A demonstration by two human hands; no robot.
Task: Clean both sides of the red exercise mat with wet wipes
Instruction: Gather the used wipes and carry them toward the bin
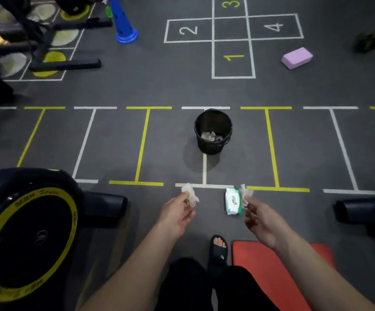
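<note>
Red mat lies flat on the grey floor at the lower right, partly under the person's right forearm and just beside a foot in a black slipper. Both arms reach forward over the floor. Left hand pinches a crumpled white wipe between thumb and fingertips, fingers drawn together on it. Right hand pinches a second crumpled wipe the same way, fingers closed on the material. Pack of wet wipes, white with green edging, lies on the floor just left of the right hand's wipe; whether they touch cannot be told. Black bin stands upright ahead of the hands, well apart from them, on a white floor line, with pale crumpled wipes in its bottom. Yellow and white lines form ladder boxes across the floor; a numbered hopscotch grid sits beyond. Exercise bike wheel, black with a yellow ring, fills the lower left. Purple foam block rests at the upper right, a blue cone at the upper left.
</note>
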